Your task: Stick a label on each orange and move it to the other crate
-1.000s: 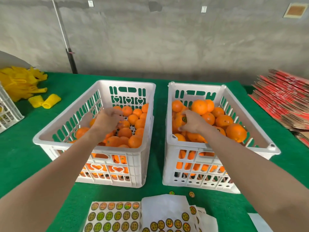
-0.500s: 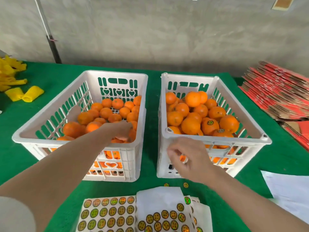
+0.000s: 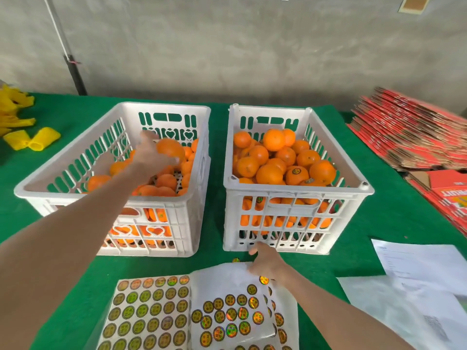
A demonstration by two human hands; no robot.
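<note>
Mid-cycle: left hand (image 3: 151, 157) gripping an orange (image 3: 170, 150) above left crate (image 3: 111, 198); right hand (image 3: 266, 261) pinching at label sheet (image 3: 227, 294) (label in fingers? can't tell). Next: peel label, press on, drop fruit in right crate (image 3: 298, 195).

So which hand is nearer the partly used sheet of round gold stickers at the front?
Right. The right hand rests on the far edge of the partly used sheet of round gold stickers; the left hand is up over the left white plastic crate, holding an orange.
</note>
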